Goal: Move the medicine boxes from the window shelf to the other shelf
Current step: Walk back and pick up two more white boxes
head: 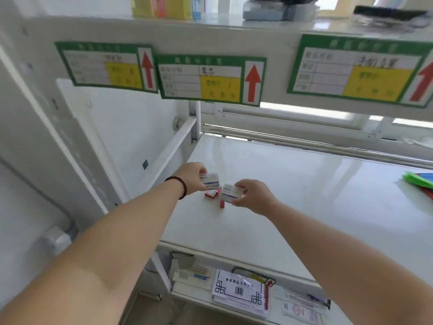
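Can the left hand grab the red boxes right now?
Probably not yet. The left hand already holds a white box, so its fingers are busy. The red boxes lie right below it on the shelf, with nothing on top of them.

Boxes (213, 193) on shelf (293, 207)

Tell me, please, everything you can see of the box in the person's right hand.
The white medicine box is a small, flat carton, seemingly cardboard, with dark print and a blue band along its lower edge; the text is too blurred to read. The right hand pinches its right end, holding it tilted just above the white shelf, beside red boxes.
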